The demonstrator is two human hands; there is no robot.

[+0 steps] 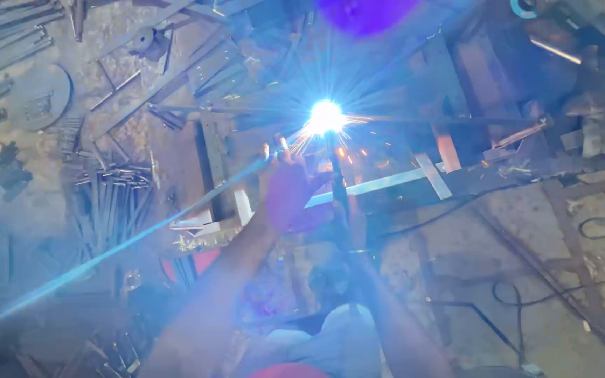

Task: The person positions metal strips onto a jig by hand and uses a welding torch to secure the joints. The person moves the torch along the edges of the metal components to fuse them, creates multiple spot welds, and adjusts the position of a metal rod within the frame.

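A bright welding arc (325,116) burns on a metal frame (213,157) lying on the floor, throwing sparks. My right hand (353,225) grips a dark electrode holder (339,183) whose rod rises to the arc. My left hand (287,187) is raised just left of the arc with its fingertips up. A long thin metal bar (127,243) runs from the lower left up to this hand. Glare hides whether the hand grips the bar or only rests against it. A pale flat strip (386,182) crosses the frame to the right of my hands.
Several loose steel rods (110,199) and bars lie on the left. A round metal plate (40,96) sits at the upper left. Black cables (600,225) trail over the concrete floor on the right. More scrap steel (596,119) is piled at the upper right.
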